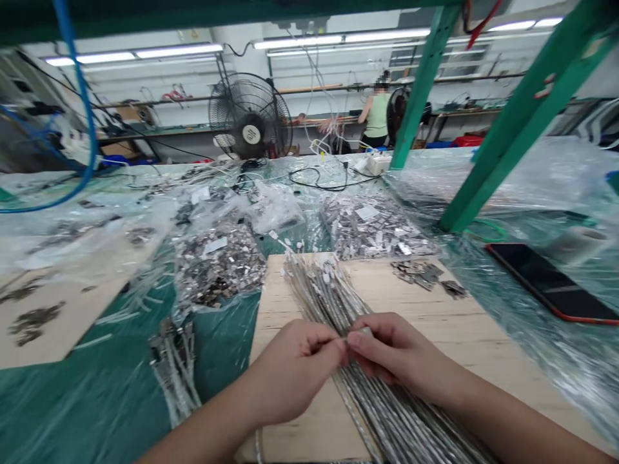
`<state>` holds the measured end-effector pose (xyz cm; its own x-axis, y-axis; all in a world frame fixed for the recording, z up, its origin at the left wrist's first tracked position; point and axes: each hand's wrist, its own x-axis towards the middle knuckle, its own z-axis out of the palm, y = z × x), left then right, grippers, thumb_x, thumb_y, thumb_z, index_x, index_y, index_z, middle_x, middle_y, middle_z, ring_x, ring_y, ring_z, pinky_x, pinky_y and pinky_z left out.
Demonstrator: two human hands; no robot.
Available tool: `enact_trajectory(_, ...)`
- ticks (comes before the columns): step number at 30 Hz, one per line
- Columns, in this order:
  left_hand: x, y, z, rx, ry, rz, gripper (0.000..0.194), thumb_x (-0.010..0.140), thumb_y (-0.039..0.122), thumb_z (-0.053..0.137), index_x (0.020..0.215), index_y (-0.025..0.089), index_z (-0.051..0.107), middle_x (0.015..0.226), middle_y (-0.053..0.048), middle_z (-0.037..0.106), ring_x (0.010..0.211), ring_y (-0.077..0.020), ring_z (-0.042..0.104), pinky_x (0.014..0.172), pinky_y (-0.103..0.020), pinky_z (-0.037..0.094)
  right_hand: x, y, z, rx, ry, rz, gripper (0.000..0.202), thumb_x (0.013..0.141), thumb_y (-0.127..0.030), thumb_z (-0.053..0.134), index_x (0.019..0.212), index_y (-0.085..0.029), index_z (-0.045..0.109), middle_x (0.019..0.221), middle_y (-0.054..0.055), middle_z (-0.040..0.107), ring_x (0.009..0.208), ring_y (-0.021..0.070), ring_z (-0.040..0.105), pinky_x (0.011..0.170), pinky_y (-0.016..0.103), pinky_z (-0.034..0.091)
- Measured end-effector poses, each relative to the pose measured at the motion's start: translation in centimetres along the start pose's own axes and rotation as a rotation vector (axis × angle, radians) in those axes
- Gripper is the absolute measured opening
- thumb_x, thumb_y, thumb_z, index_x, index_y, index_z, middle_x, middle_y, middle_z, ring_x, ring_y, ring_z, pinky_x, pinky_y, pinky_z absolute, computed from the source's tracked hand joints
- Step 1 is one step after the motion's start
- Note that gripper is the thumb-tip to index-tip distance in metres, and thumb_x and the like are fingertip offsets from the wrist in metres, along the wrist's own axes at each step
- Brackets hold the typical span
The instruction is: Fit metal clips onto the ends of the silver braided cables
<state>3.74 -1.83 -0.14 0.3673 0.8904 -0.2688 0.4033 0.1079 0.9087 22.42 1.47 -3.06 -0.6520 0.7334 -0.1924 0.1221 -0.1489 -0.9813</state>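
My left hand is closed in a pinch, its fingertips meeting those of my right hand. What the left fingers hold is hidden. A small pale grey piece, perhaps metal, shows between the thumb and fingers of my right hand. Under both hands, a thick bundle of silvery braided cables lies lengthwise on a light wooden board, with white tips at its far end. Several small metal parts lie on the board beyond my right hand.
Clear bags of metal parts stand behind the board. A bunch of cables with metal ends lies at left. A phone rests at right, near a slanting green post. Farther back are a fan and a person.
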Motion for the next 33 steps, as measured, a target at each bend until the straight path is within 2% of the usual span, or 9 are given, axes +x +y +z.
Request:
enact_trajectory(4,-0.5,-0.7,0.1,0.044,-0.007,0.005,0.027,0.087,0.03,0.045,0.068,0.016,0.059,0.055,0.005,0.032,0.052,-0.0095,0.029,0.047,-0.023,0.023,-0.3,0.3,0.0,-0.091,0.006,-0.038,0.036,0.091,-0.046,0.055,0.07,-0.017,0.057,0.055,-0.004,0.044,0.051,0.0086,0.035,0.046,0.021,0.026)
enact_trajectory(10,-0.8,-1.3,0.2,0.047,-0.022,0.029,0.027,0.087,0.03,0.043,0.069,0.017,0.059,0.055,0.005,0.033,0.051,-0.0086,0.03,0.044,-0.022,0.024,-0.4,0.2,0.0,-0.195,0.037,-0.08,0.033,0.088,-0.046,0.058,0.069,-0.019,0.059,0.065,-0.001,0.049,0.064,0.0142,0.044,0.059,0.023,0.036)
enact_trajectory(15,-0.9,-1.7,0.3,0.074,-0.019,0.054,0.025,0.086,0.029,0.045,0.067,0.018,0.056,0.055,0.005,0.034,0.049,-0.008,0.031,0.042,-0.02,0.025,-0.6,0.6,0.0,-0.277,0.069,-0.046,0.04,0.088,-0.053,0.053,0.066,-0.019,0.054,0.063,-0.001,0.042,0.062,0.0149,0.041,0.056,0.023,0.036)
enact_trajectory(19,-1.1,-1.7,0.3,0.13,-0.017,0.061,0.028,0.087,0.032,0.044,0.069,0.017,0.059,0.055,0.005,0.036,0.048,-0.008,0.032,0.042,-0.02,0.026,-0.6,0.3,0.0,-0.325,0.057,-0.038,0.04,0.088,-0.054,0.051,0.068,-0.02,0.054,0.065,-0.001,0.043,0.063,0.0154,0.043,0.057,0.023,0.038)
enact_trajectory(24,-1.2,-1.3,0.3,0.209,-0.016,0.073,0.03,0.089,0.031,0.042,0.072,0.017,0.062,0.054,0.005,0.039,0.049,-0.0087,0.036,0.042,-0.021,0.026,-0.5,-0.2,0.0,-0.313,0.059,-0.059,0.041,0.086,-0.052,0.058,0.063,-0.018,0.052,0.06,-0.002,0.04,0.059,0.0135,0.039,0.053,0.022,0.034)
enact_trajectory(29,-1.3,0.4,-0.3,0.301,0.077,0.123,0.034,0.093,0.035,0.04,0.066,0.019,0.054,0.056,0.004,0.043,0.052,-0.009,0.04,0.045,-0.022,0.026,-0.1,0.3,-0.1,-0.132,0.014,-0.045,0.045,0.092,-0.053,0.048,0.064,-0.018,0.048,0.05,-0.005,0.036,0.047,0.0088,0.03,0.043,0.022,0.023)
enact_trajectory(31,-2.0,1.5,-1.7,0.36,0.16,0.089,0.039,0.094,0.042,0.039,0.065,0.019,0.054,0.056,0.004,0.047,0.051,-0.0095,0.041,0.046,-0.023,0.026,0.1,0.6,-0.1,-0.049,0.052,-0.037,0.041,0.093,-0.053,0.047,0.072,-0.018,0.052,0.052,-0.005,0.039,0.044,0.0079,0.03,0.04,0.021,0.02)
enact_trajectory(33,-3.3,2.4,-4.0,0.437,0.309,-0.012,0.044,0.092,0.05,0.039,0.066,0.02,0.057,0.056,0.003,0.053,0.047,-0.0099,0.042,0.046,-0.023,0.027,0.2,0.8,-0.1,0.001,0.108,-0.02,0.037,0.092,-0.053,0.048,0.083,-0.018,0.055,0.055,-0.005,0.041,0.042,0.0075,0.031,0.038,0.02,0.019)
